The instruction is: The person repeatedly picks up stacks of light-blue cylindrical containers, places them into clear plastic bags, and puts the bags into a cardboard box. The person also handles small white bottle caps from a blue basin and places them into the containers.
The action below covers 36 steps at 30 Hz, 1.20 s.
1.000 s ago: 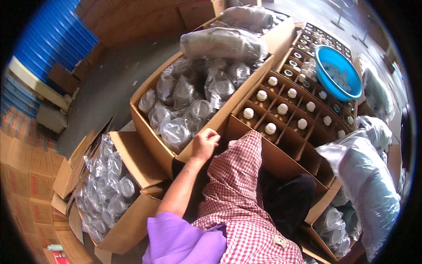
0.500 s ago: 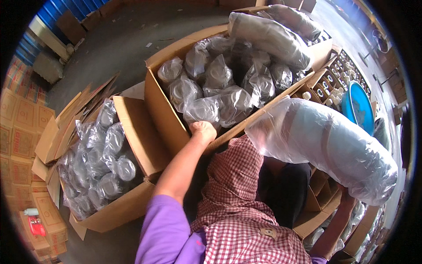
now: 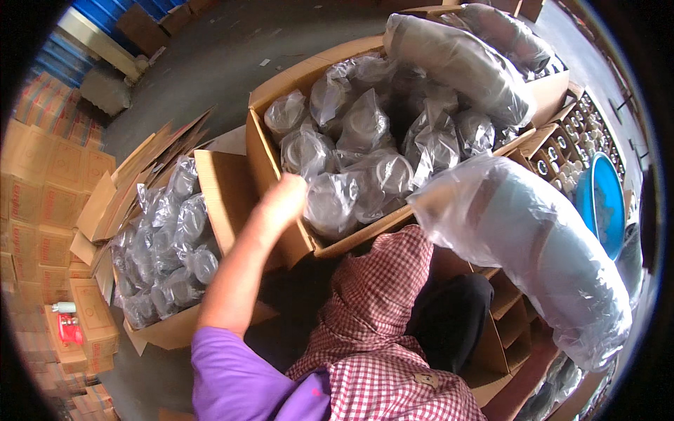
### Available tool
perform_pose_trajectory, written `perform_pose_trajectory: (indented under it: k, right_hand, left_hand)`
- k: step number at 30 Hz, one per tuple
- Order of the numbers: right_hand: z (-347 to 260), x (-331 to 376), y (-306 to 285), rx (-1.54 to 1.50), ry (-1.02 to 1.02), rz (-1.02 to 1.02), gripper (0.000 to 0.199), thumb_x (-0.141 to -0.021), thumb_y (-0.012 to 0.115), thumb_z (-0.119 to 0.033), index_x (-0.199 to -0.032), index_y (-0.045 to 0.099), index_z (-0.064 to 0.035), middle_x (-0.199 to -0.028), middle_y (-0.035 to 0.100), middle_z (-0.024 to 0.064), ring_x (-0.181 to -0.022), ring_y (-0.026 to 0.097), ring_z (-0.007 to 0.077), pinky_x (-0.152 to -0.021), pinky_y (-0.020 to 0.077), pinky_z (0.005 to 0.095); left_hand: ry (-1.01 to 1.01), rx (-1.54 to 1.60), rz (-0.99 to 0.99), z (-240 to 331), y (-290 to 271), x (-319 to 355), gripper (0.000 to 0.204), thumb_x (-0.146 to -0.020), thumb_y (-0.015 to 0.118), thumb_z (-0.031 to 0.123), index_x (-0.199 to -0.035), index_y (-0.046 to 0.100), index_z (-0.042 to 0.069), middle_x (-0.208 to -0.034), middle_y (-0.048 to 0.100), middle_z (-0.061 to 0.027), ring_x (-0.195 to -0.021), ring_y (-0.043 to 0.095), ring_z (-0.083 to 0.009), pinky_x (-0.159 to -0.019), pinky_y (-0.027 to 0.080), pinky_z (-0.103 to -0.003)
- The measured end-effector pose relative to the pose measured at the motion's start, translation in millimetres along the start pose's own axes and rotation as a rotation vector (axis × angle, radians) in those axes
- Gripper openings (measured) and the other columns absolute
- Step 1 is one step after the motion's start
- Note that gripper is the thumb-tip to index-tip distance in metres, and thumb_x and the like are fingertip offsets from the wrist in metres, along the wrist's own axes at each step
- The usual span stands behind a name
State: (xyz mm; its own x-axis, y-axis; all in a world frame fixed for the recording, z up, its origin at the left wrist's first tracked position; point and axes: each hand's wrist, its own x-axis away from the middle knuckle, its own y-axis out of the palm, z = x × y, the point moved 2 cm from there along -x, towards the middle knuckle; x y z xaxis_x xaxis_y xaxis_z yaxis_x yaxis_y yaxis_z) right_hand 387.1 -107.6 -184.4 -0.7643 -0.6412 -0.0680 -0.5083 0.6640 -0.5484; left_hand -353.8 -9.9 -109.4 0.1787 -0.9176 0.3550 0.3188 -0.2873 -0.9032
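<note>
A small box [image 3: 179, 231] on the left is full of bagged lids. Next to it, the left hand [image 3: 284, 200] rests on the front edge of the big box [image 3: 281, 151]; I cannot tell if it grips. Bagged lids [image 3: 365, 154] fill this box. On the right lies a long bag [image 3: 533, 245]. The right hand is hidden.

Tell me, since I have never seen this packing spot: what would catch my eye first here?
Most striking is the big open cardboard box at centre, heaped with round items in crinkly clear plastic bags; the person's left hand reaches over its near wall. At right a long bulging plastic-wrapped bundle crosses the view, with a bright blue basin behind it. Lower left, a second open box holds more bagged pieces.
</note>
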Motion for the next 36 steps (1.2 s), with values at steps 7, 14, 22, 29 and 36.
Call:
perform_pose_trajectory:
  k: [7,14,22,29,36]
  right_hand:
    - [-1.5,-14.0,7.6,-0.024,0.008,-0.015,0.055,-0.086,0.066,-0.036,-0.125,0.052,0.0003,-0.106,0.065,0.012,-0.094,0.065,0.0285,-0.075,0.055,0.0422]
    - [-4.3,-26.6,14.4,-0.047,0.007,-0.019,0.054,-0.087,0.064,-0.036,-0.125,0.051,0.0003,-0.107,0.065,0.0122,-0.094,0.065,0.028,-0.074,0.0552,0.0414]
    - [-12.9,-25.2,16.0,-0.032,-0.01,-0.007,0.053,-0.089,0.063,-0.036,-0.126,0.051,0.0004,-0.107,0.064,0.0125,-0.093,0.064,0.0274,-0.072,0.0555,0.0404]
    - [-29.6,-28.1,47.4,-0.064,-0.039,-0.05,0.053,-0.09,0.061,-0.036,-0.126,0.05,0.0004,-0.107,0.064,0.0127,-0.093,0.064,0.0269,-0.071,0.0557,0.0395]
    - [-25.6,-17.1,32.5,-0.063,-0.026,-0.026,0.052,-0.091,0.06,-0.036,-0.126,0.049,0.0005,-0.107,0.063,0.013,-0.093,0.064,0.0264,-0.07,0.056,0.0386]
  left_hand:
    - [0.152,-0.638,-0.188,-23.2,56.8,-65.5,0.02,-0.078,0.058,0.009,-0.09,0.073,0.007,-0.095,0.069,-0.02,-0.092,0.068,-0.034,-0.078,0.055,-0.043]
    - [0.034,-0.326,-0.507,-87.4,138.7,-107.2,0.037,-0.076,0.067,0.034,-0.1,0.071,0.006,-0.108,0.069,-0.0142,-0.098,0.067,-0.0317,-0.082,0.053,-0.039]
    - [0.219,0.199,-0.257,-67.0,86.2,-137.1,0.029,-0.081,0.058,0.012,-0.105,0.07,0.002,-0.098,0.071,-0.0139,-0.086,0.067,-0.0242,-0.077,0.051,-0.035]
    - [0.013,0.31,-0.274,-13.2,148.8,-165.8,0.037,-0.082,0.059,0.019,-0.113,0.066,0.0,-0.118,0.065,-0.0161,-0.109,0.06,-0.025,-0.091,0.047,-0.039]
    - [-0.115,0.194,-0.396,15.0,124.5,-158.2,0.044,-0.073,0.064,0.017,-0.112,0.065,-0.003,-0.108,0.068,-0.0196,-0.095,0.066,-0.0297,-0.08,0.052,-0.038]
